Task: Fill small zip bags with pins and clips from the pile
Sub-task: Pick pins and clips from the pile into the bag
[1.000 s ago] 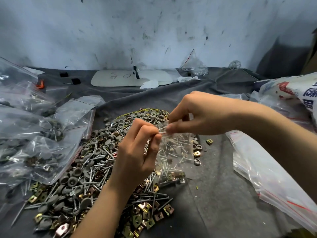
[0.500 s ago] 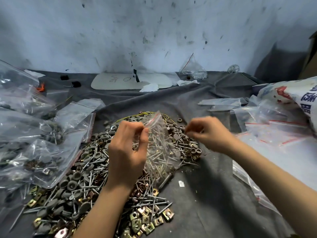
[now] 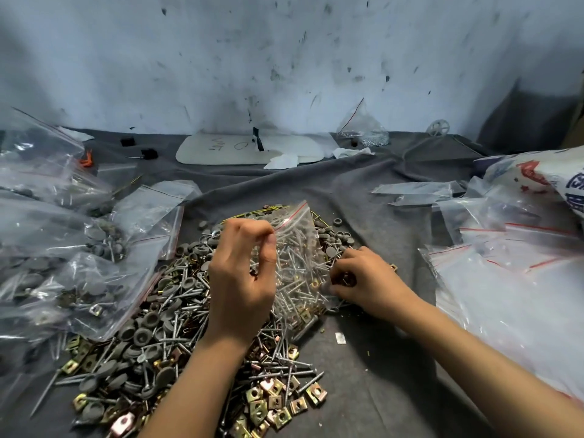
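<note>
One bag is filling, many are waiting.
The left hand (image 3: 243, 276) is pinching the clear red-striped zip bag (image 3: 298, 257) over the pile of silver pins and brass clips (image 3: 177, 330); the right hand (image 3: 366, 281) is curling its fingers into it, grasping or not I cannot tell. Filled clear bags (image 3: 63, 267) are lying left, empty zip bags (image 3: 512, 279) right, on grey cloth (image 3: 385, 380) below a stained white wall (image 3: 284, 58).
</note>
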The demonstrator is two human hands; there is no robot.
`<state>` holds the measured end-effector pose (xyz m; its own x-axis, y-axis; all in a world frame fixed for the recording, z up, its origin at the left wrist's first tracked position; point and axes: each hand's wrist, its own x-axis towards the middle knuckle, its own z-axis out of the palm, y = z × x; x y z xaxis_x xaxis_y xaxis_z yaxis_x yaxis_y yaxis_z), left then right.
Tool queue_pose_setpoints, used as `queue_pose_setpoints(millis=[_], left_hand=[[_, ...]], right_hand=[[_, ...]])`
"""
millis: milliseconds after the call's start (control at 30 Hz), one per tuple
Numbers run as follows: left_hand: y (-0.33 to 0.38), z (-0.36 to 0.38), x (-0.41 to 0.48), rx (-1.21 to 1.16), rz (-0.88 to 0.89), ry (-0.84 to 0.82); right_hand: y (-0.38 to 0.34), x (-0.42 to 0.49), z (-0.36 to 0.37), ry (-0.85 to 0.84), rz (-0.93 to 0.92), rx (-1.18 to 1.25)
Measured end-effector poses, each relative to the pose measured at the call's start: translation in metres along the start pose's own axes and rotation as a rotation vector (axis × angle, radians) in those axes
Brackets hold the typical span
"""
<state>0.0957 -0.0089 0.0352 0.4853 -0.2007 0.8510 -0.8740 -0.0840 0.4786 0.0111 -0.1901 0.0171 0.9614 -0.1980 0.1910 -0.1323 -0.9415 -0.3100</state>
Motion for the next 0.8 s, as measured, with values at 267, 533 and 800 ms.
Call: queue_pose_setpoints(millis=[267, 533, 800], left_hand=[[0.002, -0.001, 0.001, -0.003, 0.027, 0.003], [-0.002, 0.0, 0.0, -0.011, 0.023, 0.024], [-0.003, 0.0, 0.0, -0.049, 0.062, 0.03]], right_hand=[[-0.01, 0.006, -0.017, 0.085, 0.027, 0.295], [-0.014, 0.013, -0.014, -0.191, 0.024, 0.041], [-0.015, 0.01, -0.001, -0.09, 0.013, 0.052]])
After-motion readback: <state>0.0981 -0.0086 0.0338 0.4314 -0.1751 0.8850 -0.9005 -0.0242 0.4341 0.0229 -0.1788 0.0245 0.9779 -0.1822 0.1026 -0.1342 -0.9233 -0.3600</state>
